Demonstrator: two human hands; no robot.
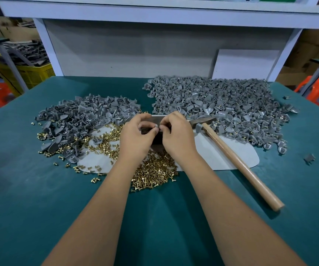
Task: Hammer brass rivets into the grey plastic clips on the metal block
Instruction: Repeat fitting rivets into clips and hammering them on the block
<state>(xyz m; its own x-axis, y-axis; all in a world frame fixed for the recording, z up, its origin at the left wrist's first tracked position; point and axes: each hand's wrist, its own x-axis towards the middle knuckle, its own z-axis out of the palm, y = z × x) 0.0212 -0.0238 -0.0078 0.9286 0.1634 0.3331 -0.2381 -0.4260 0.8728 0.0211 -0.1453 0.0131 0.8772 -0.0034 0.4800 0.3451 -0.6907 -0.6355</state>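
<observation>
low in the frame, brass rivets are heaped on the green table. at centre, a grey clip is pinched between the fingertips of the left hand and right hand, just above the dark metal block. right of centre, a hammer is laid on a white sheet. further up, clip piles are spread left and right.

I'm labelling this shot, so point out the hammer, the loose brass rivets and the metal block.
hammer point(237, 160), head view, middle of the wooden handle.
brass rivets point(154, 173), head view, centre of the near heap.
metal block point(155, 140), head view, dark face between the hands.
</observation>
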